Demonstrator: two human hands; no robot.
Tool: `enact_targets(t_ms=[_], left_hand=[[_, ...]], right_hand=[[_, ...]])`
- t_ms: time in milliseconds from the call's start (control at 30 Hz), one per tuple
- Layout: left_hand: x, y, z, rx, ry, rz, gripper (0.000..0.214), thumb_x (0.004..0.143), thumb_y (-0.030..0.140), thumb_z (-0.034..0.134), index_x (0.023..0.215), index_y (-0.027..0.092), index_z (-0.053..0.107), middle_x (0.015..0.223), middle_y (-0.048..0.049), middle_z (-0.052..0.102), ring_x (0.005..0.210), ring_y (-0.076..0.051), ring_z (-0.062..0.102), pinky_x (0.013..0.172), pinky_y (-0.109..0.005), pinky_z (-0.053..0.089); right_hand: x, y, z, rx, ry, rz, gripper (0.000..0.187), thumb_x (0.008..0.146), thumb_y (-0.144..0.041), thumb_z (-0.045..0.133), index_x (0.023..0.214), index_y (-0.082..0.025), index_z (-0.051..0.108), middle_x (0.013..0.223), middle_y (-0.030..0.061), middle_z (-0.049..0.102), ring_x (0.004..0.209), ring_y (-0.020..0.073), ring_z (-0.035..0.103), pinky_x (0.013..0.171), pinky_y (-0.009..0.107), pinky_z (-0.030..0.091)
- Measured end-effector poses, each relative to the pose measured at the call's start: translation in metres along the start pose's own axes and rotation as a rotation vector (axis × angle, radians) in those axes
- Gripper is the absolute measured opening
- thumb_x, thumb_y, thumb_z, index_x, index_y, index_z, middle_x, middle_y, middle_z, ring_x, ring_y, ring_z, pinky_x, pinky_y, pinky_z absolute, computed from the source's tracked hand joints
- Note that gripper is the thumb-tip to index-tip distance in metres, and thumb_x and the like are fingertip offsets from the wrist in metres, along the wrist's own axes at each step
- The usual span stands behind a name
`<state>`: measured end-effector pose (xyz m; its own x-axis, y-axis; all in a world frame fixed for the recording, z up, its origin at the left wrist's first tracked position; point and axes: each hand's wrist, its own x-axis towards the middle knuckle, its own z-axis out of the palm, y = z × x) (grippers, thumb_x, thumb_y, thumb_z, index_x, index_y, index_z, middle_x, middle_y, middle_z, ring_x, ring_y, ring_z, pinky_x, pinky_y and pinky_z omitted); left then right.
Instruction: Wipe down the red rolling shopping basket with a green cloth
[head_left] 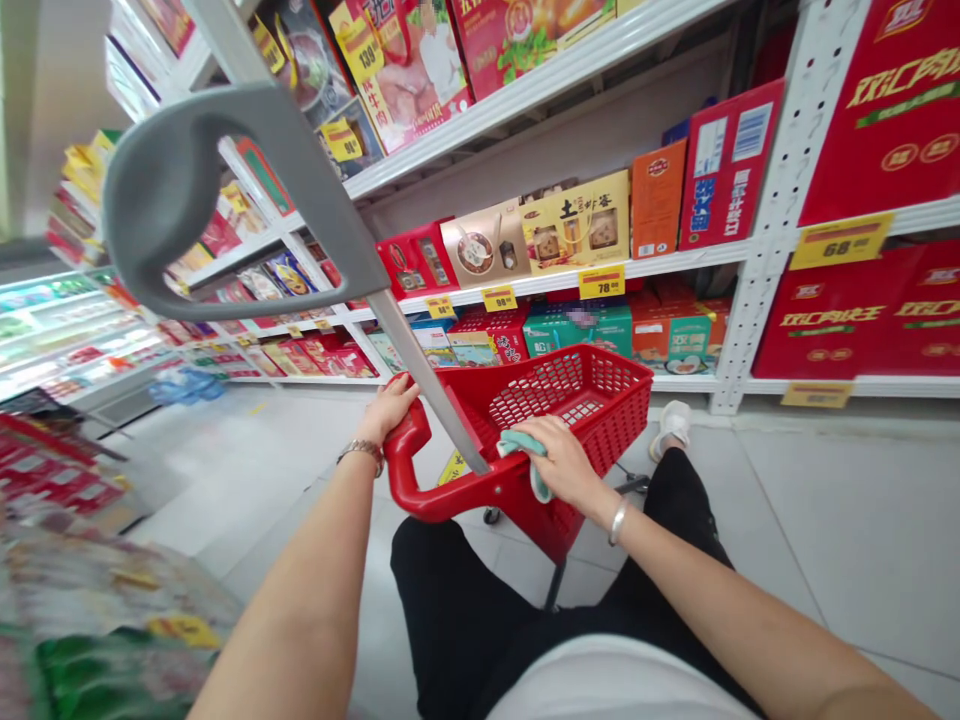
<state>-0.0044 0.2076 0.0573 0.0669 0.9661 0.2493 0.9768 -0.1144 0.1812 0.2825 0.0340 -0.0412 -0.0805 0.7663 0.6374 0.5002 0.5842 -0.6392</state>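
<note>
A: So, where was the basket, and how did it handle?

B: It was a red plastic wheeled shopping basket (577,420) on the tile floor (847,520) by the shelving (780,200). Looked light, stiff; best held at the looped handle (405,480). Left hand (386,410) was closed around it. Right hand (562,465) pressed on the rim (600,352), fingers (544,432) together over a soft pale-blue cloth (517,445).

The single head-worn camera looked forward and down from the person's head, rolled sideways. The left hand (388,410), right hand (562,462) and red shopping cart (570,400) sat close below it; the store shelving (780,200) stood farther ahead.
</note>
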Motion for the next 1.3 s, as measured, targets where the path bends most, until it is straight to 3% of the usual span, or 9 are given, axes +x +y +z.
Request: enact_targets(t_ms=[167,467,667,800,867,933,1100,1200,1300], left_hand=[[-0.007,0.004,-0.008,-0.024,-0.014,-0.052,0.045,0.094,0.046,0.042,0.123,0.021,0.066,0.121,-0.0108,0.073,0.117,-0.029,0.065,0.098,-0.04,0.052],[-0.017,0.017,-0.017,-0.044,0.078,-0.053,0.041,0.093,0.043,0.048,0.118,0.019,0.068,0.131,-0.0167,0.067,0.122,-0.036,0.061,0.098,-0.05,0.052],[-0.025,0.03,-0.021,-0.084,0.194,0.009,0.041,0.094,0.034,0.042,0.119,0.016,0.069,0.133,-0.014,0.066,0.129,-0.028,0.057,0.11,-0.042,0.044],[-0.062,0.045,-0.022,-0.189,0.347,0.117,0.043,0.095,0.037,0.041,0.121,0.016,0.068,0.14,-0.0137,0.061,0.135,-0.025,0.052,0.117,-0.043,0.036],[-0.093,0.053,-0.021,-0.226,0.324,0.194,0.044,0.097,0.039,0.04,0.13,0.022,0.063,0.147,-0.0095,0.056,0.142,-0.025,0.044,0.12,-0.051,0.03],[-0.127,0.061,-0.019,-0.228,0.277,0.182,0.048,0.098,0.042,0.04,0.141,0.025,0.054,0.153,-0.0083,0.049,0.147,-0.028,0.035,0.12,-0.06,0.025],[-0.197,0.079,-0.008,-0.117,0.228,0.195,0.049,0.095,0.047,0.046,0.139,0.027,0.057,0.145,-0.0107,0.057,0.139,-0.031,0.047,0.118,-0.061,0.03],[-0.213,0.082,-0.003,-0.022,0.273,0.262,0.049,0.093,0.047,0.049,0.136,0.026,0.06,0.145,-0.011,0.058,0.139,-0.034,0.046,0.118,-0.062,0.028],[-0.208,0.076,-0.005,0.037,0.286,0.222,0.047,0.095,0.042,0.045,0.136,0.025,0.06,0.144,-0.0114,0.058,0.14,-0.035,0.045,0.117,-0.065,0.026]], right_hand=[[0.001,-0.01,0.0,0.061,-0.054,-0.054,0.027,0.096,-0.02,0.052,0.116,-0.025,0.069,0.113,0.0051,0.071,0.103,0.021,0.061,0.095,0.038,0.045],[-0.007,0.083,-0.033,-0.249,0.092,0.073,0.024,0.093,-0.021,0.053,0.109,-0.023,0.07,0.108,0.0089,0.071,0.101,0.0258,0.061,0.093,0.041,0.046],[-0.003,0.108,-0.038,-0.308,0.123,0.109,0.024,0.091,-0.019,0.052,0.106,-0.023,0.07,0.106,0.0086,0.071,0.1,0.0257,0.061,0.094,0.041,0.046],[-0.003,0.11,-0.035,-0.324,0.133,0.105,0.024,0.091,-0.02,0.052,0.107,-0.023,0.07,0.107,0.0086,0.071,0.1,0.0255,0.06,0.094,0.04,0.045],[-0.004,0.109,-0.037,-0.323,0.14,0.111,0.024,0.091,-0.019,0.051,0.106,-0.023,0.069,0.107,0.0083,0.071,0.101,0.0255,0.06,0.094,0.04,0.045],[-0.005,0.107,-0.039,-0.317,0.147,0.125,0.024,0.091,-0.018,0.05,0.104,-0.023,0.069,0.107,0.0082,0.071,0.102,0.0253,0.06,0.094,0.039,0.044],[-0.006,0.098,-0.043,-0.311,0.129,0.145,0.026,0.09,-0.015,0.048,0.103,-0.023,0.069,0.104,0.0072,0.071,0.098,0.0242,0.059,0.091,0.038,0.044],[-0.007,0.091,-0.04,-0.354,0.118,0.168,0.026,0.09,-0.014,0.048,0.102,-0.023,0.07,0.1,0.0075,0.07,0.095,0.0243,0.058,0.089,0.038,0.043],[-0.012,0.083,-0.035,-0.382,0.092,0.153,0.027,0.092,-0.015,0.048,0.103,-0.024,0.07,0.1,0.0072,0.07,0.095,0.024,0.057,0.089,0.037,0.041]])
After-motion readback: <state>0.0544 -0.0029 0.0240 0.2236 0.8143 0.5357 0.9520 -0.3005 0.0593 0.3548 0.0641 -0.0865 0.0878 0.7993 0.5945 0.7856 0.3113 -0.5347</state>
